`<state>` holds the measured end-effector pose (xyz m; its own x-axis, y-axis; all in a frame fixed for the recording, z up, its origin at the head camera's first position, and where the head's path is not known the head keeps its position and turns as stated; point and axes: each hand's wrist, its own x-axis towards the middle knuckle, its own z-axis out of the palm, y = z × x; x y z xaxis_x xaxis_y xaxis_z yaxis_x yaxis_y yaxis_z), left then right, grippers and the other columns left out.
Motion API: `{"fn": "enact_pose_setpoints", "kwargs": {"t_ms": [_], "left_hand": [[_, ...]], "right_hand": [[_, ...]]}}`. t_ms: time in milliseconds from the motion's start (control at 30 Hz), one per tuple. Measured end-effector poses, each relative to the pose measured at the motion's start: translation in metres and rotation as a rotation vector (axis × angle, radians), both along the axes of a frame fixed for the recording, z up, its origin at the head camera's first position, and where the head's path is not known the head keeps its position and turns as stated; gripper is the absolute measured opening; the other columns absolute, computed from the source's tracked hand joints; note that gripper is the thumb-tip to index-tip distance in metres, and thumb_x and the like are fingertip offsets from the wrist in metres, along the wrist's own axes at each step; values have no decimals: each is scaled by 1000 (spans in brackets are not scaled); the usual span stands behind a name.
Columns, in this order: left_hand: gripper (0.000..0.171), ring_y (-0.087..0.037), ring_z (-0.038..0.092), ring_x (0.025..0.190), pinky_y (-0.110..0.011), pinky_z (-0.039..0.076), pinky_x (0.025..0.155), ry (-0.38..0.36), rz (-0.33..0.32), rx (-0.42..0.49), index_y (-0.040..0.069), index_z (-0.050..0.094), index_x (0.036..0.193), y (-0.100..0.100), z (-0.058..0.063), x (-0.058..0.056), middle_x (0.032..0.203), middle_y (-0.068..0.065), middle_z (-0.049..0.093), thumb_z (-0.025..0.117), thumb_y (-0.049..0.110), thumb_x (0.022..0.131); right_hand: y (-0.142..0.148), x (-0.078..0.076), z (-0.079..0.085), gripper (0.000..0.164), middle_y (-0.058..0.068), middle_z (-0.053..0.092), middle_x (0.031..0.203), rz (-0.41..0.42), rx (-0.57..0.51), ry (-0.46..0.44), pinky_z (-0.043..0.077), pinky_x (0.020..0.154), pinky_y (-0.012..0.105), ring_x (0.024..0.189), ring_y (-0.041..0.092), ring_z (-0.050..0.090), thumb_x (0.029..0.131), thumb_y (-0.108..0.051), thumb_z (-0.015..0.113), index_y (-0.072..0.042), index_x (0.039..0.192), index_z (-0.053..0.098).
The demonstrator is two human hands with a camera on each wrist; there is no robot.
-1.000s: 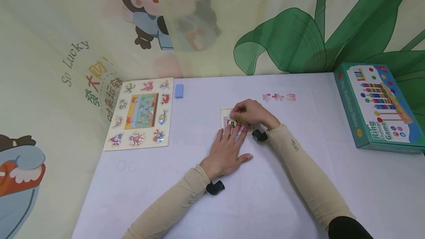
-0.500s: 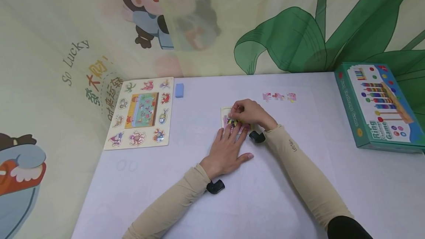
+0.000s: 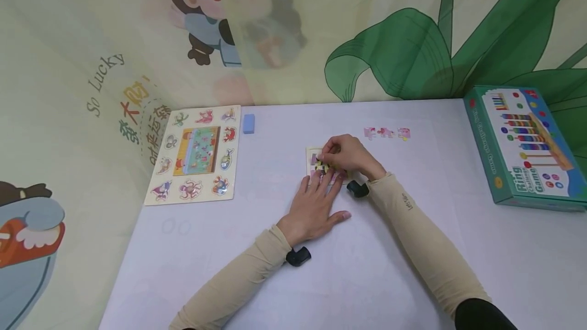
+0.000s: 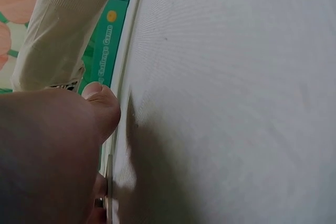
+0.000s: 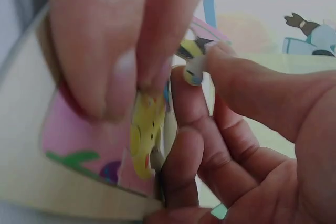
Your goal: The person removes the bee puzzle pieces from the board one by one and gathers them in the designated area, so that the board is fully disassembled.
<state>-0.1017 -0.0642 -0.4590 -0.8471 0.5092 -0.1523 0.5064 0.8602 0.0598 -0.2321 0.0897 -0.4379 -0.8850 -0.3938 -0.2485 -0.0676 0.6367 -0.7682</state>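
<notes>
My left hand lies spread, its fingertips pressing on a small pale-framed jigsaw board in the middle of the table. At the board's far side, my right hand pinches a puzzle piece with yellow and black stripes between thumb and finger. That piece is tilted above the board in the right wrist view. Pink and yellow picture parts fill some of the board beneath the left fingers. Much of the board is hidden by both hands. The left wrist view shows mainly the left thumb.
Several pink puzzle pieces lie in a row behind the right hand. A sea-animal board and a blue block are at the back left. The green game box stands at the right edge. Fabric with cartoon prints hangs behind the table.
Both hands stay almost where they were. The right fingers shift slightly at the board with the piece; the whole scene moves a little as the head camera shifts.
</notes>
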Motion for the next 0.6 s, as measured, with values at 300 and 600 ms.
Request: {"fn": "enact_pose_setpoints", "kwargs": {"t_ms": [300,600], "left_hand": [[87,-38,19,164,-53,21,131,-23,6,-11,17,16,172,-1,4,1,180,-10,13,36,70,107],[86,-36,15,165,-52,19,131,-33,13,-22,17,16,172,0,3,1,180,-10,12,35,70,107]], "right_hand": [[14,-1,1,21,10,79,93,-14,-126,-69,47,65,29,75,19,65,106,-28,68,-8,112,63],[32,-1,-4,21,18,80,102,-67,-179,-31,59,74,25,79,18,76,106,-15,67,-2,121,64]]}}
